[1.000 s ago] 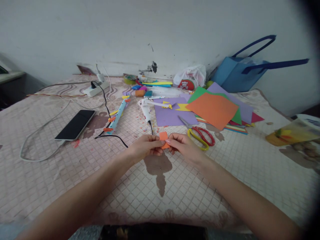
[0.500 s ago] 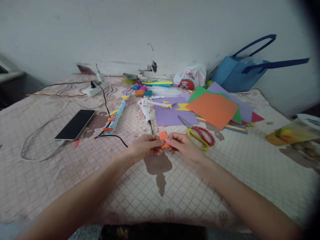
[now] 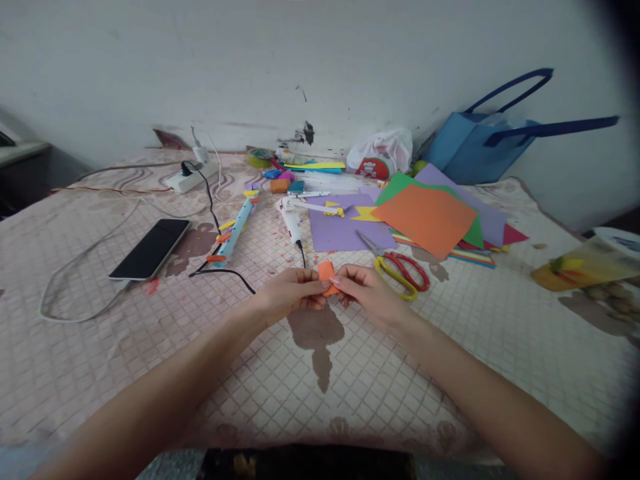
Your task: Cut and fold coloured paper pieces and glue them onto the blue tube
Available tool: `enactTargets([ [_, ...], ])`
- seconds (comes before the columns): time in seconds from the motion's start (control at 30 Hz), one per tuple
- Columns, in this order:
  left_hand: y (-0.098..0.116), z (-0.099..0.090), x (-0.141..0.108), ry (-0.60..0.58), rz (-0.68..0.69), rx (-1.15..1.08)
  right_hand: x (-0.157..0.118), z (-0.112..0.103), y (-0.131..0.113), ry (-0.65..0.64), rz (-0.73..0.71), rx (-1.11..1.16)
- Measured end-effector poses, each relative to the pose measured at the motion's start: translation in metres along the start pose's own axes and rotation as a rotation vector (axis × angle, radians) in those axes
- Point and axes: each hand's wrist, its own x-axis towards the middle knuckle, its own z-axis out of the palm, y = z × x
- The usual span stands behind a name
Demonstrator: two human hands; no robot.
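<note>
Between my two hands is a small orange piece of paper (image 3: pixel 326 271), held just above the table. My left hand (image 3: pixel 295 291) pinches its left side with thumb and fingers. On the other side, my right hand (image 3: pixel 361 288) grips the right edge, thumb on top. The fingers hide the paper's lower part. Scissors (image 3: pixel 400 272) with yellow and red handles lie just right of my right hand. A white glue gun (image 3: pixel 289 220) rests beyond my hands, its black cord running toward them.
Left lie a phone (image 3: pixel 151 249) on a cable and a light-blue strip (image 3: pixel 237 231) with colored paper pieces. A power strip (image 3: pixel 193 177) sits behind. At right are stacked colored sheets (image 3: pixel 430 217), a blue bag (image 3: pixel 467 147) and a plastic cup (image 3: pixel 585 263).
</note>
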Motion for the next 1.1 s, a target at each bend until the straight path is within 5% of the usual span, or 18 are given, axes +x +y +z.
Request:
enactTargets([
  [1.1,-0.0005,-0.0013,0.0011,-0.016,0.005,0.035,0.0001,-0.0009,-0.0013,-0.038,0.054,0.045],
])
